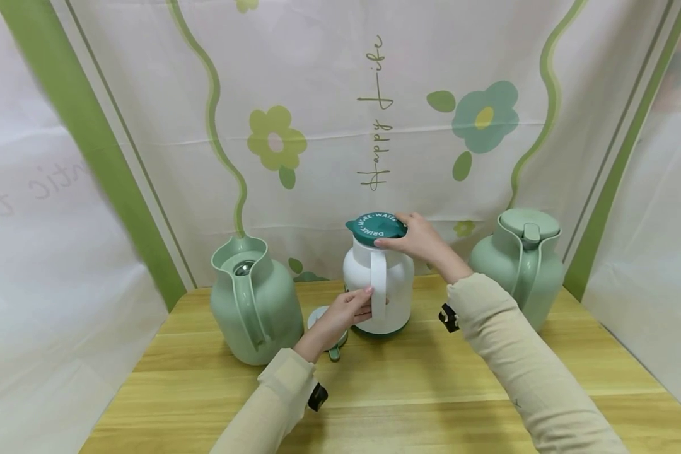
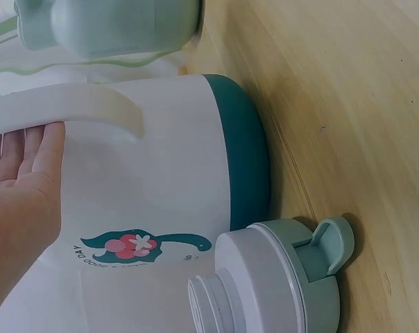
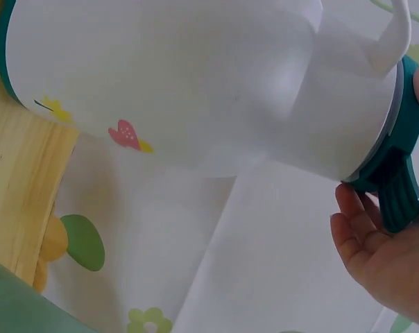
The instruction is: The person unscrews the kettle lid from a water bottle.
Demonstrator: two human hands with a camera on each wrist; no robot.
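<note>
A white thermos jug (image 1: 397, 287) with a dark green base stands upright on the wooden table. Its dark green lid (image 1: 374, 228), lettered "DRINK MORE WATER", sits on the neck; whether it is fully seated I cannot tell. My right hand (image 1: 414, 239) grips this lid by its rim, thumb on the near side and fingers around the far side. At the jug's white handle (image 2: 64, 104), my left hand (image 1: 340, 312) holds on with its fingers behind it. Beside my left wrist lies a loose pale green stopper (image 2: 310, 277) with a white threaded neck.
On the left stands a pale green thermos jug (image 1: 278, 302) with its mouth uncovered. Another pale green jug (image 1: 488, 265), lidded, stands at the right behind my right forearm. A printed cloth backdrop (image 1: 329, 82) rises behind the table (image 1: 374, 403).
</note>
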